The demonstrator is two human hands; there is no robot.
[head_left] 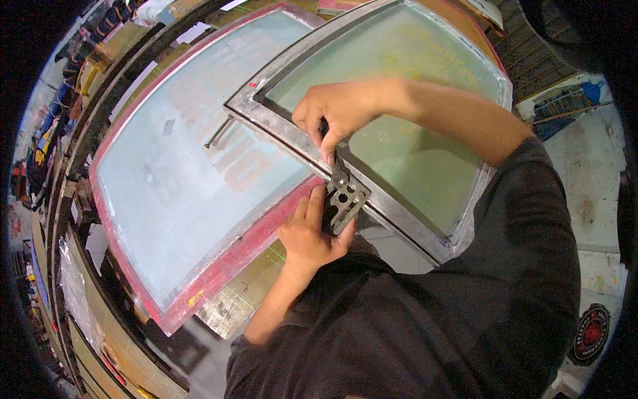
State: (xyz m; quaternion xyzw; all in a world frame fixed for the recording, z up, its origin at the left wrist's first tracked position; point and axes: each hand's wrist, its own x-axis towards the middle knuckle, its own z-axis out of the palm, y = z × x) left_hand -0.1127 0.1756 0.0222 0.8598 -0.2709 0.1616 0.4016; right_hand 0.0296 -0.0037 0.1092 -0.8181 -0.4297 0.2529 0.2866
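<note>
- The person's left hand (307, 233) is half curled around the lower end of a dark metal bracket (351, 190), fingers along one side and thumb on the other, holding it.
- The right hand (340, 114) reaches across from the right, bent at the wrist, fingers curled and pointing down to the bracket's upper end; from here I can't tell whether they pinch something or only touch it.
- The bracket, pierced with round holes, sits between the two hands, against the near bar of a grey metal frame (402, 218).
- That frame surrounds a greenish panel (425, 173) with faint yellow marks, and the right forearm passes over it.
- A thin rod (218, 132) juts from the frame's left corner.
- Partly beneath the frame lies a pale blue panel (153, 199) with a worn red border (226, 282).
- Crumpled clear plastic (78, 292) lies at far left.
- Over on the right there's a round red-and-black emblem (591, 332).
</note>
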